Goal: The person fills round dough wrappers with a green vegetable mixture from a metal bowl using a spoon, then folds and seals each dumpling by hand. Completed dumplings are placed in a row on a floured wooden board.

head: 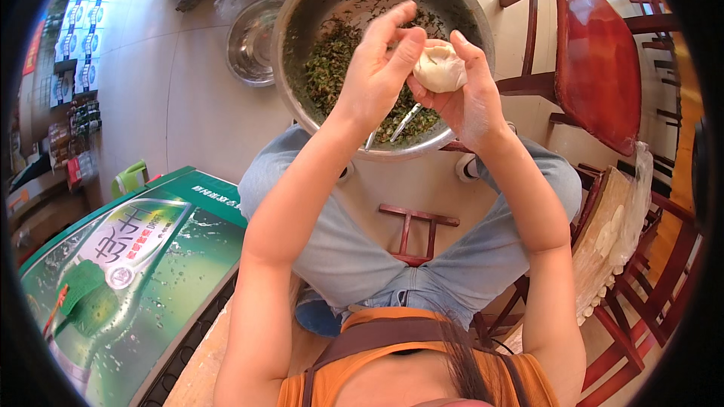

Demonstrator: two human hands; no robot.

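A pale dumpling (440,69) with a gathered dough edge rests in my right hand (478,96), whose fingers and thumb curve around it. My left hand (380,65) is raised just beside the dumpling, thumb apart from the fingers and holding nothing; whether the thumb touches the dough is hard to tell. Both hands are above a large metal basin (291,87) of chopped green filling (331,62). Two shiny utensil handles (406,122) poke out of the filling near the basin's closest rim.
A smaller metal bowl (249,48) is on the floor left of the basin. On the right stand a red wooden chair (599,62) and a floury board (591,249) with dough wrappers (615,226) and a plastic bag (636,203). A green printed cabinet (186,271) is at my left.
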